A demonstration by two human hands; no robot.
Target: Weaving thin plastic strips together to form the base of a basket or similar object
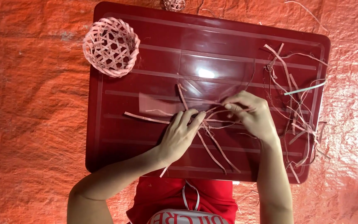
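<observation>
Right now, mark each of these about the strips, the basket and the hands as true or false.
1. Both hands, left hand and right hand, rest on crossed strips. True.
2. The woven basket sits at the tray's right edge. False: it sits at the far left corner.
3. Loose strips lie piled on the right side. True.
4. The tray is blue. False: it is dark red.

We kept our left hand point(180, 133) and right hand point(250, 114) side by side on the crossed strips point(212, 143) at the middle of the board point(154, 153). The woven basket point(111, 46) sat on its far left corner, loose strips point(297, 112) along its right edge, all upon the mat point(30, 124).
</observation>
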